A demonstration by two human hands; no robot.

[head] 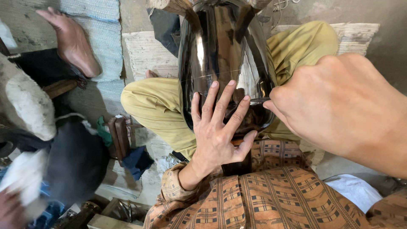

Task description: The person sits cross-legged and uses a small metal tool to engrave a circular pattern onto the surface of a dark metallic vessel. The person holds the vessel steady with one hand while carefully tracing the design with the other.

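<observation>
While the left hand (218,127) lies spread on the black vessel (224,55), the right hand (335,106) pinches a thin tool (259,100).

The floor (383,32) is bare grey concrete, dusty and scuffed, showing at the top right and lower right. Over it lie several woven mats: a pale blue one (99,25) at the upper left, a whitish ribbed one (146,53) in the middle, and a light one (358,34) with a frayed edge at the upper right. A large rough grey stone (25,104) sits at the left edge. Crumpled blue cloth (135,161) and a green scrap (103,132) lie among wooden pieces (118,135) on the ground. Soft, even daylight falls from above, with faint shadows.
</observation>
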